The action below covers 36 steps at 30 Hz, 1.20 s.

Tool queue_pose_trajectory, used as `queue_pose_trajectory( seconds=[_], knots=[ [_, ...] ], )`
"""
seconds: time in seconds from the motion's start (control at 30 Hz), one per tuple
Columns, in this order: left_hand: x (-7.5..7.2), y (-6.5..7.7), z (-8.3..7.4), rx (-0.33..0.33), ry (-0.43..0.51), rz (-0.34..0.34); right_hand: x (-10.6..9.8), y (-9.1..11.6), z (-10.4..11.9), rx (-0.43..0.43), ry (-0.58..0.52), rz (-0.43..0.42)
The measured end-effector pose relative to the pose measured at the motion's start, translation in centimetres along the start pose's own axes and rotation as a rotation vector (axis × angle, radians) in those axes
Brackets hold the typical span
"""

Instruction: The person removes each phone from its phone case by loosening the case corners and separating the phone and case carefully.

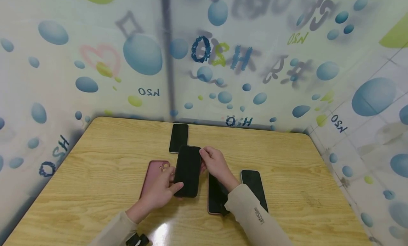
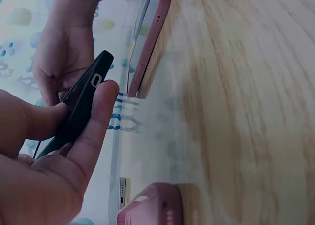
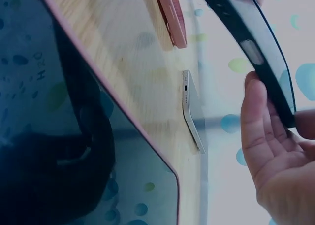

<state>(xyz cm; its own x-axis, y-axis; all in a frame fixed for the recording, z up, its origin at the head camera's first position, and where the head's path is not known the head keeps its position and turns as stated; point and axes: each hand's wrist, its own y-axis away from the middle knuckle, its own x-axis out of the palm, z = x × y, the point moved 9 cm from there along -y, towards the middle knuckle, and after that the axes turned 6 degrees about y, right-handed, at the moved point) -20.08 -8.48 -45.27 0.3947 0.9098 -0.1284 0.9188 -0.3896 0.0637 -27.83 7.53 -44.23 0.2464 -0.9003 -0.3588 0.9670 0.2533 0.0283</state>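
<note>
A smartphone in a black case [image 1: 188, 171] is held up off the table between both hands, its dark screen towards the head camera. My left hand [image 1: 159, 191] pinches its lower left side, thumb on the front and fingers behind. At the upper right edge, my right hand [image 1: 216, 164] grips it between thumb and fingers. In the right wrist view, a side cutout of the black case [image 3: 252, 51] shows above the fingertips. An empty pink phone case [image 1: 153, 177] lies beside the left hand. Under the right wrist is a phone with a pink rim [image 1: 216, 196].
Another dark-screened phone [image 1: 179, 138] lies farther back on the wooden table [image 1: 111, 157]. A light-rimmed phone [image 1: 255, 185] is at the right, partly covered by the right sleeve. A patterned curtain [image 1: 204, 93] hangs behind the table's far edge.
</note>
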Motion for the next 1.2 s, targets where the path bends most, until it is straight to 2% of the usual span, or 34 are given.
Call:
queue_pose_trajectory(
  seconds=[0.07, 0.13, 0.2, 0.37, 0.47, 0.67, 0.93, 1.2],
  knots=[
    [-0.2, 0.0, -0.1, 0.012, -0.069, -0.021, 0.0, 0.0, 0.2, -0.022, 0.038, 0.008],
    [-0.4, 0.0, -0.1, 0.015, -0.17, -0.051, 0.0, 0.1, 0.5, -0.047, 0.105, 0.01],
    [-0.3, 0.0, -0.1, 0.019, -0.224, -0.056, 0.0, 0.2, 0.8, -0.076, 0.187, 0.007],
    [0.4, 0.0, -0.2, 0.041, -0.252, -0.024, 0.3, 0.5, 1.9, -0.155, 0.445, -0.026],
    [0.7, 0.2, -0.5, 0.052, -0.262, -0.014, 0.6, 0.6, 2.0, -0.149, 0.542, -0.029],
    [0.9, 0.4, -1.0, 0.056, -0.317, -0.019, 0.9, 0.6, 1.7, -0.107, 0.576, -0.01],
    [0.7, 0.3, -0.8, 0.017, -0.322, -0.038, 0.8, 0.7, 1.4, -0.09, 0.493, -0.001],
    [0.5, 0.0, -0.6, -0.037, -0.321, -0.082, 0.4, 0.6, 1.4, -0.118, 0.408, -0.002]
  ],
)
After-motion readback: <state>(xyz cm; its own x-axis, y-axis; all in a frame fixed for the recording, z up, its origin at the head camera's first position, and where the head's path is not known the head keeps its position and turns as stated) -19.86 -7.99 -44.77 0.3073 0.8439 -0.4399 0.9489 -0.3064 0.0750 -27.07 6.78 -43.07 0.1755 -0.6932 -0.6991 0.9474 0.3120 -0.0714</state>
